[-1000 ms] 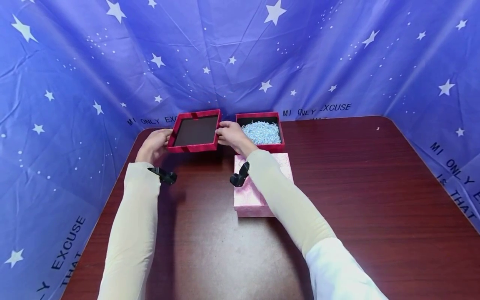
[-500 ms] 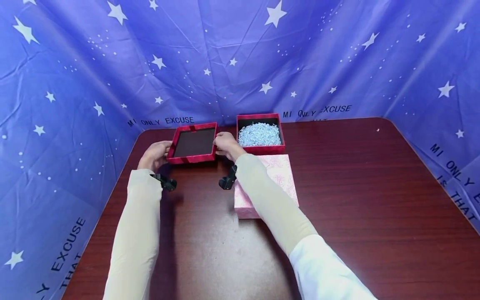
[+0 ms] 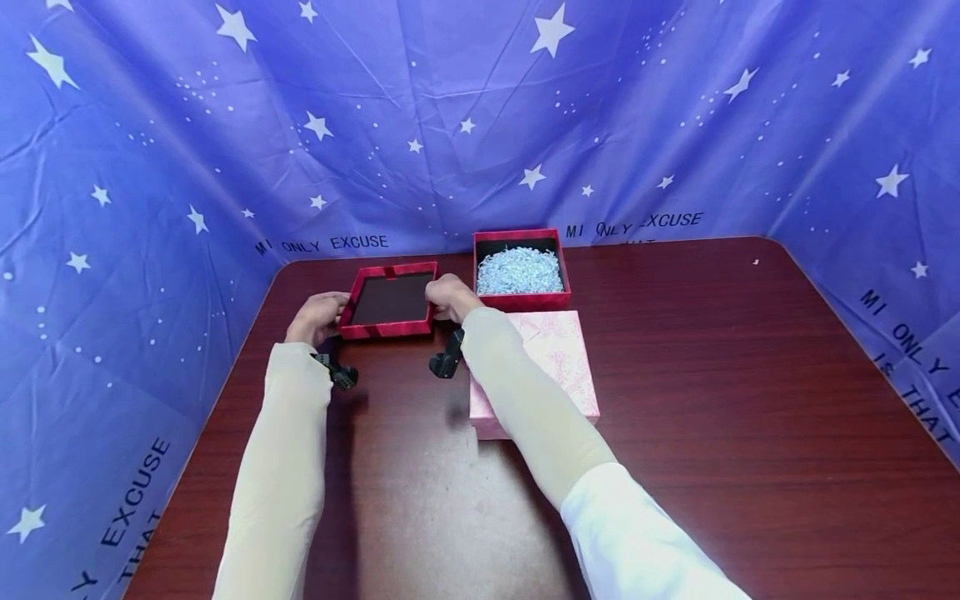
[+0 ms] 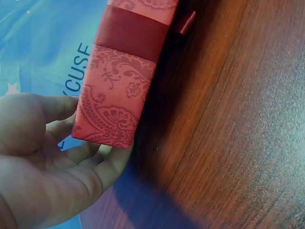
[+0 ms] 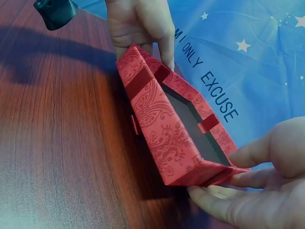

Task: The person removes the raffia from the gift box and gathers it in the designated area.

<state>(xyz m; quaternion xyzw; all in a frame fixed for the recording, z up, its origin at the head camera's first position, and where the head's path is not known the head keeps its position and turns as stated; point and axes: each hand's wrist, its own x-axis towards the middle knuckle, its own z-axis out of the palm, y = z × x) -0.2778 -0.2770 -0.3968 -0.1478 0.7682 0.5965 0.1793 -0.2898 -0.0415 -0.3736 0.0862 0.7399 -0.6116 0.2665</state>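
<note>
A shallow red box lid [image 3: 390, 330] with a paisley pattern and dark red ribbon bands lies between my two hands, its dark inside facing up. My left hand [image 3: 318, 317] grips its left side; in the left wrist view, the thumb meets the lid's side wall [image 4: 114, 95] and fingers reach beneath. On the right side, my right hand [image 3: 452, 297] pinches the rim, thumb above and fingers under in the right wrist view. The lid sits slightly above the table in the wrist views, over its own dark shadow.
Right of the lid stands an open red box [image 3: 525, 298] filled with light blue shredded paper [image 3: 519, 271]. In front of it sits a closed pink box [image 3: 558, 358], partly under my right sleeve. A blue star curtain [image 3: 480, 192] borders the wooden table [image 3: 712, 375].
Both hands have lowered the red lid toward the table and brought it a little nearer to me. It lies flatter now. Both boxes stay where they were.
</note>
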